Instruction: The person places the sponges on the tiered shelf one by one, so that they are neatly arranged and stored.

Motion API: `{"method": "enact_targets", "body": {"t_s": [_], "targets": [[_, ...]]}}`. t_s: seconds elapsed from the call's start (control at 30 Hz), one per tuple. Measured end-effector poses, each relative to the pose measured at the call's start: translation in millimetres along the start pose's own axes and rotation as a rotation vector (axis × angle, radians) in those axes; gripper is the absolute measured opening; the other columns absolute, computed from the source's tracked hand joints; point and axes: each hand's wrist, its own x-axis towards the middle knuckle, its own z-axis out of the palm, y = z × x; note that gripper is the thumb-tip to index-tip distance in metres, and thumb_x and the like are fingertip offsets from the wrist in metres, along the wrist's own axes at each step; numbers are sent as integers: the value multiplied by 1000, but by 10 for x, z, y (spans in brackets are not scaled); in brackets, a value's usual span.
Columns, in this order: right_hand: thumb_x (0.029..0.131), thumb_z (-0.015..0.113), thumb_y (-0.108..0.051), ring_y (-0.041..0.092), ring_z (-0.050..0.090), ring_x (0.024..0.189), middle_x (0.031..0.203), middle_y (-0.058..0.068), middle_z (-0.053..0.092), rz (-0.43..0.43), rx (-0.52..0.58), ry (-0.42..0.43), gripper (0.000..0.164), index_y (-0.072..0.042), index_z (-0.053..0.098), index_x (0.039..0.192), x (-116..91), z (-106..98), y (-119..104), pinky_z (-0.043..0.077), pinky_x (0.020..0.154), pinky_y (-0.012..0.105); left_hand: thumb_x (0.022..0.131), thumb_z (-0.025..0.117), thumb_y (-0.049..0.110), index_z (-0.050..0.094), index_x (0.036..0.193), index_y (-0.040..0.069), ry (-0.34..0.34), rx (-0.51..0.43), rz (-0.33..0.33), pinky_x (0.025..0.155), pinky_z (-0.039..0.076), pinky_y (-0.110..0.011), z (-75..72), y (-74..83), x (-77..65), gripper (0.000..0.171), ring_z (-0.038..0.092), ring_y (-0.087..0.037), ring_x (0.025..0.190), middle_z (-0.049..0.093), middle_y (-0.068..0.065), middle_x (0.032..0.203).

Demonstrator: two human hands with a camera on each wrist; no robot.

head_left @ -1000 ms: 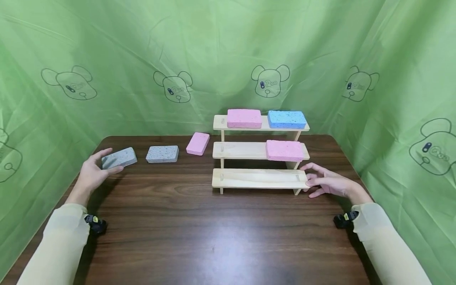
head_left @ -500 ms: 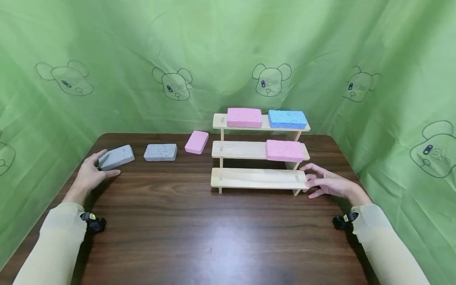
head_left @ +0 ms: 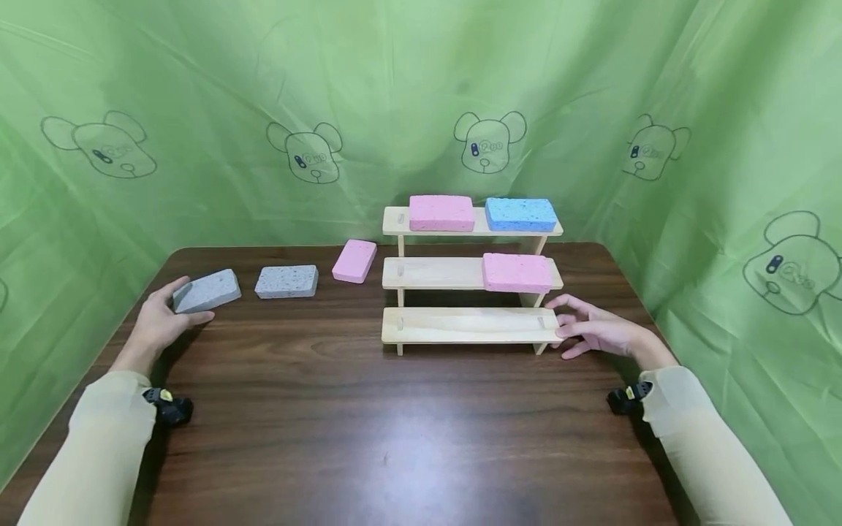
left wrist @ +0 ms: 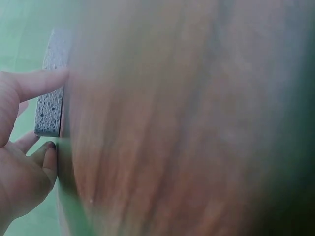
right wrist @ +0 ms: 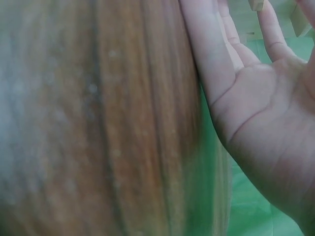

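At the left of the table, my left hand (head_left: 158,318) holds a grey sponge (head_left: 209,291) by its left end, with the thumb on the near side and the fingers behind. In the left wrist view the thumb crosses the speckled side of this grey sponge (left wrist: 48,115). A second grey sponge (head_left: 286,281) lies flat to its right, then a pink sponge (head_left: 354,261) set at an angle. My right hand (head_left: 595,330) grips the right end of the lowest tier of a wooden three-tier stand (head_left: 460,325). The right wrist view shows mostly the palm (right wrist: 266,113).
On the stand's top tier sit a pink sponge (head_left: 441,213) and a blue sponge (head_left: 520,215). Another pink sponge (head_left: 517,273) is at the right of the middle tier. Green curtain (head_left: 395,95) hangs behind and beside the dark wooden table (head_left: 342,424).
The head view has shifted slightly, carrying everything a little to the left in the picture. Both hands keep nearly the same places against the grey sponge and the stand.
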Motion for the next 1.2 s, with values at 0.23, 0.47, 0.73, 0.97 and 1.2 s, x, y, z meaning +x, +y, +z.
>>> {"method": "enact_targets", "body": {"t_s": [0.23,0.47,0.73,0.97,1.2], "targets": [[103,48,-1,34,64,108,128,20,55,3,-7,1,46,-22,36,141,-9,0,-23,56,87,57,91,79,26,25,159,1,-40,-40,-40,102,39,-59,-7,56,-17,90,32,-59,136,23,-42,153],[104,46,0,34,64,108,127,19,55,17,-21,14,44,-23,37,140,-81,18,-32,56,87,57,85,85,33,31,157,2,-36,-84,-38,97,41,-44,21,102,-64,95,37,-52,135,38,-33,152],[103,45,3,35,64,108,127,19,56,8,-10,-1,46,-22,37,140,-12,-10,-31,56,87,58,83,85,39,34,156,3,-34,-53,-32,82,35,-26,-128,114,-182,96,39,-48,131,40,-32,150],[103,46,-1,33,64,107,127,19,57,-12,-27,-15,46,-22,36,142,-19,-51,-43,56,86,58,82,86,38,38,155,6,-22,-67,4,72,41,-14,-188,244,-227,94,49,-29,112,49,-26,141],[103,43,3,36,63,109,129,20,55,-5,-10,-24,48,-21,34,143,1,-81,27,55,87,60,82,86,41,40,154,8,-42,-56,14,75,40,-18,-198,400,-249,92,48,-33,118,45,-27,144]]}}
